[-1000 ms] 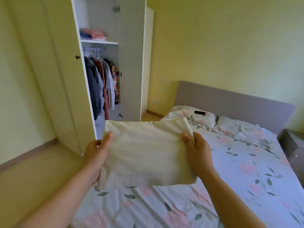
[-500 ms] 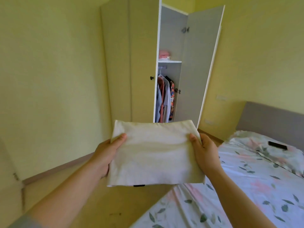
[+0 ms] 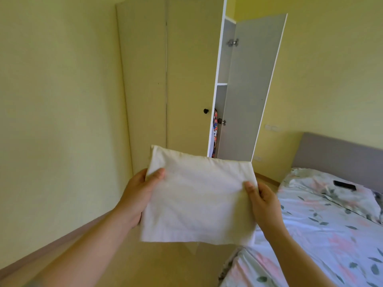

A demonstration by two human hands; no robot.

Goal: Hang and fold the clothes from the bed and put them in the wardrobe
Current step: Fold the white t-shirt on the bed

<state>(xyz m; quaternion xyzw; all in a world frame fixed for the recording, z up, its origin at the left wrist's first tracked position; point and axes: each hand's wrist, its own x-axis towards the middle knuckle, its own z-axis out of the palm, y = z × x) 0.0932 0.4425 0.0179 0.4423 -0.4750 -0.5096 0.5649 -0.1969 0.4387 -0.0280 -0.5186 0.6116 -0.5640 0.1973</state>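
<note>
Head view: left hand [image 3: 143, 195] and right hand [image 3: 263, 201] pinch the folded cream cloth [image 3: 199, 204] by its sides. Its unsupported middle may sag and unfold.

Under the folded white cloth [image 3: 199, 201], the fingers of the left hand [image 3: 138, 195] and right hand [image 3: 263, 200] are hidden. The wardrobe [image 3: 165, 79] top is cropped; its doors hide all but a sliver of patterned garment [image 3: 215, 129]. The bed [image 3: 321, 235] runs off right.
</note>
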